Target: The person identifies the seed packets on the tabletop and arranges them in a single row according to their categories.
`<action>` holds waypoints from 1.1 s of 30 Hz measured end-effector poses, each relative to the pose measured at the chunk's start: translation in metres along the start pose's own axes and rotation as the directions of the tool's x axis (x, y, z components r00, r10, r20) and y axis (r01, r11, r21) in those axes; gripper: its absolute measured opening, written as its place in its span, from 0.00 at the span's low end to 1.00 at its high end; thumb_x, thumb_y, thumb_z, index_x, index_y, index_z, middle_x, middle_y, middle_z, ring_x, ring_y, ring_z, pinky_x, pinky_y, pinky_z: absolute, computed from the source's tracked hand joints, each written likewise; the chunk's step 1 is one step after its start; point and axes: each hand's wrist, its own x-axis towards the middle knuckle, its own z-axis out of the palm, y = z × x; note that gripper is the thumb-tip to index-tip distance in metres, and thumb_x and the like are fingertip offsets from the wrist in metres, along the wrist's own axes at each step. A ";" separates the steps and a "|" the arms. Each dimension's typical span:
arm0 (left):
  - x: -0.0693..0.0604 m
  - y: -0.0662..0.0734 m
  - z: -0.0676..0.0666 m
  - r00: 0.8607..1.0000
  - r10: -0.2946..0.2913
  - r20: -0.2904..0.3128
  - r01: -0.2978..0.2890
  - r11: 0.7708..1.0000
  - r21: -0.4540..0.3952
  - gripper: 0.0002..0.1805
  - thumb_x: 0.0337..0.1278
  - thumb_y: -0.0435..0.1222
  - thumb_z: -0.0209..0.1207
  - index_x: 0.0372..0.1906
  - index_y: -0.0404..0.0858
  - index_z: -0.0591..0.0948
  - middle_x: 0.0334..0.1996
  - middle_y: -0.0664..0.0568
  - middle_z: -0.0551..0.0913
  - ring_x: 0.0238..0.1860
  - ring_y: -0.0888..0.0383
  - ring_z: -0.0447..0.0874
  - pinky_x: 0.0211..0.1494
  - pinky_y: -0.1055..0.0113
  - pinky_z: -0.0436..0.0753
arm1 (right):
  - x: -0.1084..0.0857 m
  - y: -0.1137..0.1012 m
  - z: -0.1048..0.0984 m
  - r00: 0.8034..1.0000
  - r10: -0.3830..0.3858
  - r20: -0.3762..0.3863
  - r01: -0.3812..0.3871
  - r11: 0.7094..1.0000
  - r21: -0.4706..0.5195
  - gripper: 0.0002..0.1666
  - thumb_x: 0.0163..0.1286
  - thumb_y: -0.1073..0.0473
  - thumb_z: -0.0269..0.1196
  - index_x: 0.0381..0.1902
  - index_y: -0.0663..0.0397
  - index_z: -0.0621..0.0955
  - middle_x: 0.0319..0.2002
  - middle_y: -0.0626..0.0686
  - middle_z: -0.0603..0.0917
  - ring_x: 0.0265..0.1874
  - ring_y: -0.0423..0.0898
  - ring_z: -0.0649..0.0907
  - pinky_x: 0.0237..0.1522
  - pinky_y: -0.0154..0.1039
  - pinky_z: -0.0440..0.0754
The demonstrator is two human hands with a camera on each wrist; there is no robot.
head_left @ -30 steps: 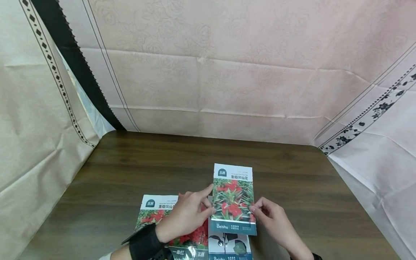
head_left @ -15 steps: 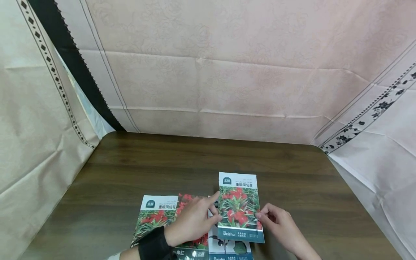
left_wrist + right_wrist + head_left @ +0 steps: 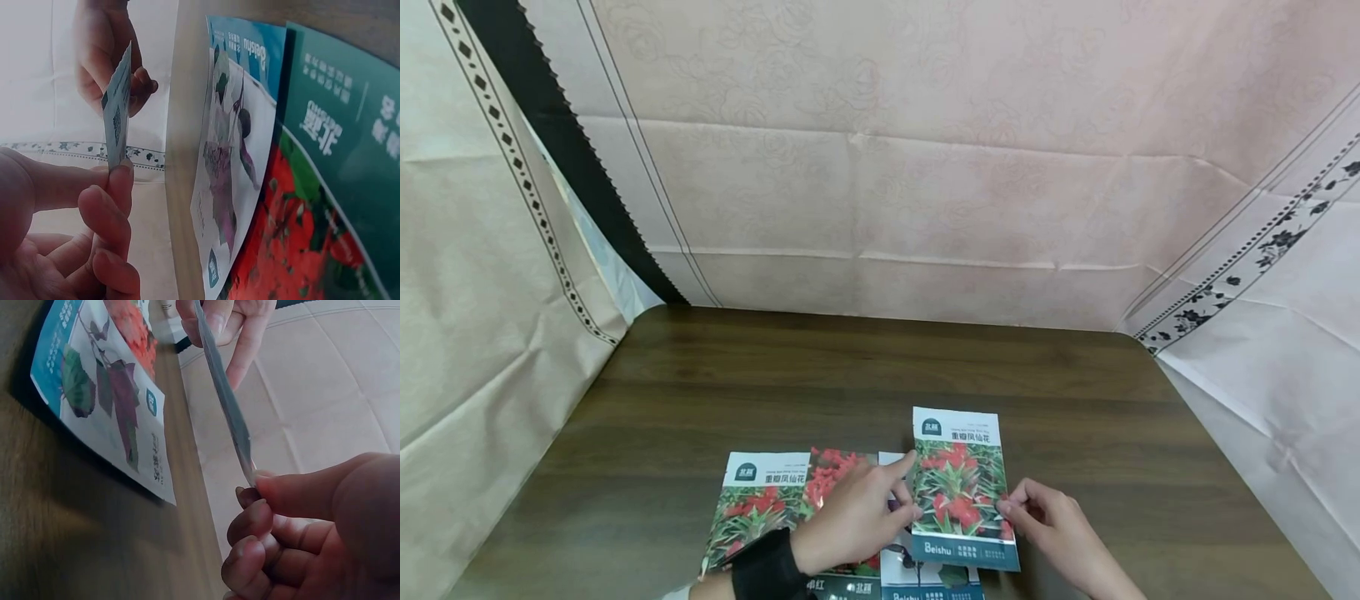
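Note:
A seed packet [image 3: 958, 492] with red flowers and a white top band is held up over the table, face toward the head camera. My left hand [image 3: 861, 521] pinches its left edge between thumb and fingers. At its lower right edge, my right hand [image 3: 1060, 525] pinches it the same way. Edge-on, the packet [image 3: 228, 406] looks thin in the right wrist view. Below it lies a packet showing a dark-leaved plant [image 3: 231, 144], partly covered in the head view. Beside that is a red-flower packet [image 3: 300, 219], partly hidden by my left hand.
Leftmost in the row lies another packet [image 3: 756, 508] with the same red-flower print as the held one. The brown wooden table [image 3: 865, 367] extends behind and to both sides. Pale patterned cloth [image 3: 880, 208] hangs at the table's far edge and sides.
Both hands have moved slightly right and toward the table's near edge, carrying the pinched packet along. More of the red-flower packet on the table now shows. The packets lying there have stayed put.

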 end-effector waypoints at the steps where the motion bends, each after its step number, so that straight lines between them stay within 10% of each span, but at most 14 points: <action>1: 0.000 0.000 0.001 1.000 0.003 -0.002 -0.003 1.000 0.007 0.34 0.59 0.39 0.64 0.69 0.35 0.68 0.26 0.68 0.83 0.14 0.67 0.63 0.43 0.69 0.74 | 0.000 0.001 0.000 1.000 0.007 0.002 -0.007 1.000 -0.005 0.12 0.67 0.52 0.63 0.31 0.55 0.79 0.21 0.48 0.73 0.21 0.38 0.71 0.23 0.31 0.67; 5: 0.000 0.000 0.005 1.000 0.015 -0.021 -0.014 0.999 0.040 0.34 0.57 0.39 0.65 0.68 0.33 0.69 0.24 0.70 0.82 0.14 0.69 0.66 0.62 0.55 0.73 | -0.002 0.003 0.000 0.999 0.032 0.013 -0.032 0.999 -0.026 0.12 0.68 0.52 0.63 0.31 0.54 0.79 0.21 0.48 0.73 0.22 0.39 0.71 0.23 0.32 0.67; 11: 0.000 0.000 0.008 1.000 0.007 0.000 -0.007 1.000 -0.008 0.35 0.57 0.38 0.65 0.69 0.34 0.67 0.24 0.68 0.82 0.15 0.70 0.66 0.23 0.75 0.59 | -0.004 0.009 -0.002 0.999 0.000 0.035 0.001 1.000 -0.029 0.13 0.68 0.52 0.62 0.29 0.55 0.78 0.20 0.47 0.71 0.20 0.37 0.69 0.22 0.32 0.66; 33: 0.004 0.002 0.029 0.998 0.040 0.054 -0.042 0.999 0.028 0.36 0.56 0.40 0.66 0.68 0.32 0.68 0.22 0.71 0.82 0.20 0.76 0.71 0.33 0.78 0.66 | -0.015 0.033 -0.006 0.991 -0.023 0.132 0.023 1.000 0.000 0.15 0.71 0.51 0.59 0.31 0.57 0.77 0.23 0.48 0.75 0.22 0.34 0.71 0.24 0.32 0.67</action>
